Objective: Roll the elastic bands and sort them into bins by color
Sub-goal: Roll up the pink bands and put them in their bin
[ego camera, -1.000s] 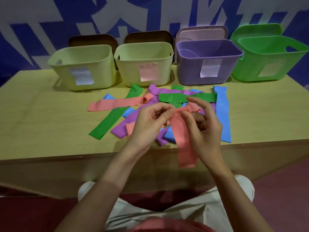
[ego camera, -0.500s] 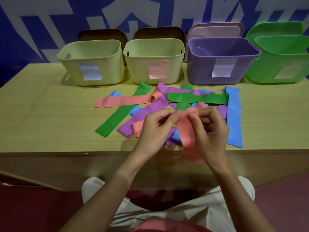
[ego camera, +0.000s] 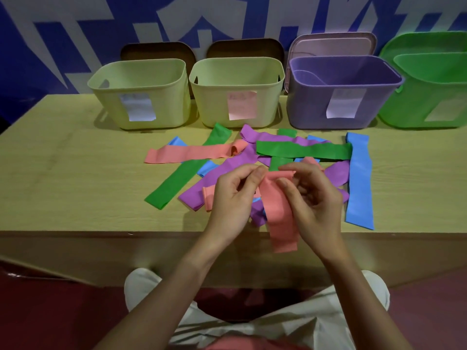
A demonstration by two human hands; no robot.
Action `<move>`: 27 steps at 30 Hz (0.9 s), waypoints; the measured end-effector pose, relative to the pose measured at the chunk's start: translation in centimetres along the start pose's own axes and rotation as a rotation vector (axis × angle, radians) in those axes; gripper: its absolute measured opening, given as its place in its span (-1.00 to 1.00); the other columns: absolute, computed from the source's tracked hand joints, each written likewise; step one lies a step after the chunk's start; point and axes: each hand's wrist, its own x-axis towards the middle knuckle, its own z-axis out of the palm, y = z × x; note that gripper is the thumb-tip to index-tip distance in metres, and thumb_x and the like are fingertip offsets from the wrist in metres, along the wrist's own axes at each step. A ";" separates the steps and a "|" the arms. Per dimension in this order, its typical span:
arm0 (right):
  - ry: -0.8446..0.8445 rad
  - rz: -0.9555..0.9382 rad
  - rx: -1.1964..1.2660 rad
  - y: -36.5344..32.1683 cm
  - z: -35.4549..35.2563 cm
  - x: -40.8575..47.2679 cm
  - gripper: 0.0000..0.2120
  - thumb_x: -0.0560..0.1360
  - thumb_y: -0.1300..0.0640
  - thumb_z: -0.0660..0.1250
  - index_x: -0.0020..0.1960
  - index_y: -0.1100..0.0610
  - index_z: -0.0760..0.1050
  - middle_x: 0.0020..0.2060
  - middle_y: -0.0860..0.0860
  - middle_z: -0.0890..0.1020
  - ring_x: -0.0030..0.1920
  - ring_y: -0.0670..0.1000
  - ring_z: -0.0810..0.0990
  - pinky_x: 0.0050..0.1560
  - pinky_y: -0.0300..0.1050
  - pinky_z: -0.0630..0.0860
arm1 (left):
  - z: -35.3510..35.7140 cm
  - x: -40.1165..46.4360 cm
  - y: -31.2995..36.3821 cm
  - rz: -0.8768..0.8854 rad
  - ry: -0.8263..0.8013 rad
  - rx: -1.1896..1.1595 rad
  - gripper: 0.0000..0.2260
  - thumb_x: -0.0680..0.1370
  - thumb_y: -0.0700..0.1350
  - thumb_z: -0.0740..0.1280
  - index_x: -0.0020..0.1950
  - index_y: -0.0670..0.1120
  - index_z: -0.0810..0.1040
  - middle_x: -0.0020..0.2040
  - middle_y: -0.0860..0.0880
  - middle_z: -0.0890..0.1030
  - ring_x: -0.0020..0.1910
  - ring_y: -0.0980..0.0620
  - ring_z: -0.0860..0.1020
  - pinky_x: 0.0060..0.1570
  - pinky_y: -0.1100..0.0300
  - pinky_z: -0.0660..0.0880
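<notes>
both hands are pinching the top end of the pink band (ego camera: 280, 213), the left hand (ego camera: 233, 198) at its left corner and the right hand (ego camera: 312, 198) at its right, holding it above the near edge of the table (ego camera: 75, 188) with its tail hanging past the edge. the roll looks barely begun, so a slack pinch could let the springy band uncurl or drop off the table. a loose roll could also spring open in the bin with the pink label (ego camera: 237, 92)

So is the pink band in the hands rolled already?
Barely: only the top edge of the pink band is curled between both hands; the rest hangs flat.
</notes>
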 end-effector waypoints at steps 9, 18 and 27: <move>0.025 0.016 0.000 0.4 0.3 -0.1 -0.86 0.53 0.17 0.33 -0.03 -0.06 0.47 -0.22 -0.10 0.57 -0.26 -0.16 0.52 -0.21 -0.36 0.44 | -0.3 -0.2 -0.2 0.106 -0.006 0.239 -0.69 0.62 -0.06 0.22 -0.33 0.09 0.33 -0.41 0.15 0.38 -0.34 0.20 0.36 -0.24 0.33 0.27; -0.026 0.084 0.042 0.6 0.4 0.2 -0.93 0.54 0.15 0.32 -0.07 0.01 0.45 -0.25 -0.16 0.54 -0.25 -0.20 0.51 -0.23 -0.36 0.42 | -0.4 0.0 -0.8 0.276 -0.014 0.518 -0.76 0.63 -0.04 0.10 -0.24 -0.01 0.26 -0.31 0.20 0.31 -0.27 0.21 0.30 -0.19 0.42 0.23; -0.070 0.065 0.037 0.9 0.2 0.4 -0.74 0.52 0.23 0.32 0.18 0.02 0.50 -0.42 0.06 0.33 -0.40 -0.16 0.28 -0.36 -0.33 0.24 | -0.6 0.8 -1.3 0.199 0.063 0.342 -0.76 0.61 0.02 0.10 -0.26 0.17 0.29 -0.37 0.17 0.39 -0.31 0.22 0.37 -0.25 0.40 0.24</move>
